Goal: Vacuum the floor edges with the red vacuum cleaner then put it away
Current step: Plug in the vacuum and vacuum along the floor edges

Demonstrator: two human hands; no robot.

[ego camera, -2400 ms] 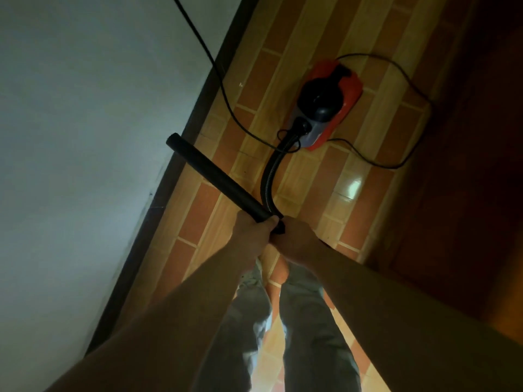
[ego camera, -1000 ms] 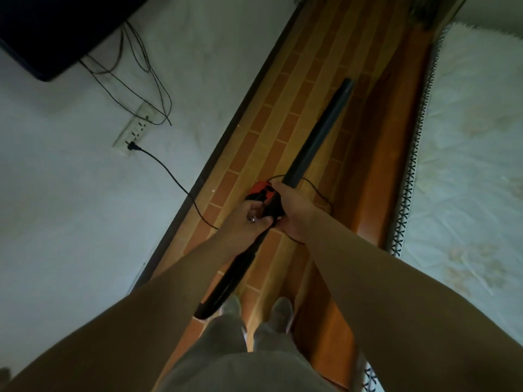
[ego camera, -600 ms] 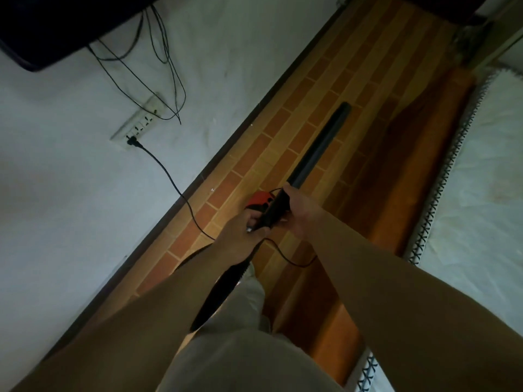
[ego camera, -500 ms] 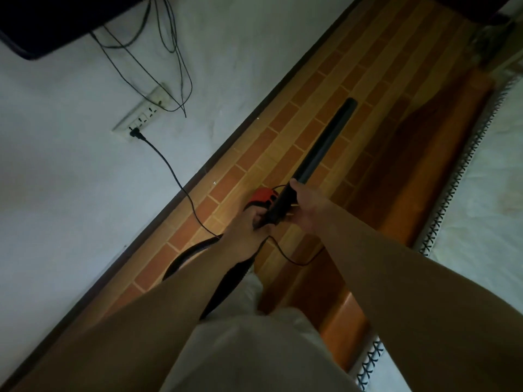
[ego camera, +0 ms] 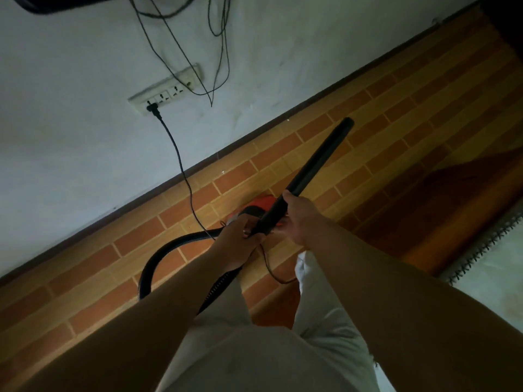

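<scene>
The black vacuum wand (ego camera: pixel 319 165) slants up to the right over the brick-patterned floor, its open tip in the air. My right hand (ego camera: pixel 300 219) grips the wand's lower part. My left hand (ego camera: pixel 240 241) holds the wand's end where the ribbed black hose (ego camera: pixel 158 258) joins it. The hose loops left and passes under my left arm. The red vacuum cleaner (ego camera: pixel 261 206) sits on the floor, mostly hidden behind my hands. Its black power cord (ego camera: pixel 181 168) runs up the wall to a plug in the socket strip (ego camera: pixel 164 93).
A dark baseboard (ego camera: pixel 254 137) lines the white wall along the floor edge. Loose black cables (ego camera: pixel 218 52) hang above the socket. A wooden bed frame (ego camera: pixel 452 210) and a white mattress with stitched edging (ego camera: pixel 492 258) lie to the right. My legs fill the bottom.
The view swung from the vacuum on the floor toward the wall socket. The wand's tip turned from pointing left to pointing up and right. Both hands kept their hold.
</scene>
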